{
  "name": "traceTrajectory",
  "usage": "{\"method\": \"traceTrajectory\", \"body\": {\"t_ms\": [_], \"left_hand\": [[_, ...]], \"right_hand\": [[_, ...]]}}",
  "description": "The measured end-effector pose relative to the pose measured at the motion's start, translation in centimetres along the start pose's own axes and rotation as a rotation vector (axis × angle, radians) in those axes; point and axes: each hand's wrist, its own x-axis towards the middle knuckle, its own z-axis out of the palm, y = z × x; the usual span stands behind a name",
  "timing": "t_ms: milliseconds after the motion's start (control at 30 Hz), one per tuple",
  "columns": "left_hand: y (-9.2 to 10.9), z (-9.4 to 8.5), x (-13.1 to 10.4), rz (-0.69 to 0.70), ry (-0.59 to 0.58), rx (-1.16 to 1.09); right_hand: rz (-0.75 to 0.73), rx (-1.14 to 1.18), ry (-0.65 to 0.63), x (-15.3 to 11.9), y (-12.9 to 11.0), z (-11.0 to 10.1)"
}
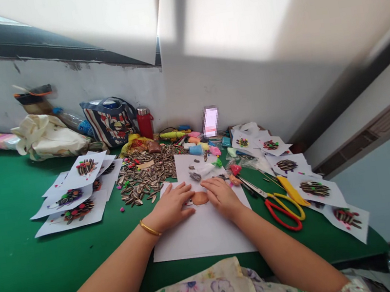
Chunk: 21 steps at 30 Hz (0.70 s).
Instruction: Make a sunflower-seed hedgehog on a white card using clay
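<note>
A flat brown clay piece [200, 198] lies on a white paper sheet [202, 241] in front of me. My left hand [175, 205], below a gold bangle, rests flat with fingers stretched, its fingertips at the left side of the clay. From the right, my right hand [224, 197] lies with extended fingers, their tips at the clay's other edge. Just beyond my fingers are a dark grey clay lump [195, 176] and bits of green clay [217, 162]. A pile of striped sunflower seeds [148, 175] spreads beyond my left hand.
Scissors [278, 204] with red and yellow handles lie at right. Finished seed-and-clay pictures sit in a left stack [78, 204] and a right row [315, 189]. A red bottle [145, 123], a striped bag [110, 122] and a cream bag [45, 135] stand along the wall.
</note>
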Motion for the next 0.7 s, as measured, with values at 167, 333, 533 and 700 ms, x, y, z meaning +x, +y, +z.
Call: {"method": "traceTrajectory", "body": {"t_ms": [167, 333, 533, 700], "left_hand": [[0.4, -0.4, -0.1, -0.007, -0.003, 0.006], [0.9, -0.4, -0.2, -0.031, 0.026, 0.008], [1.5, 0.2, 0.1, -0.026, 0.046, 0.068], [1.8, 0.4, 0.2, -0.033, 0.060, 0.120]], "right_hand": [[0.011, 0.049, 0.003, -0.1, 0.2, -0.4], [0.042, 0.061, -0.071, -0.2, -0.4, -0.7], [0.036, -0.007, -0.114, -0.2, -0.8, -0.9], [0.033, 0.004, -0.112, -0.3, -0.9, -1.0]]}}
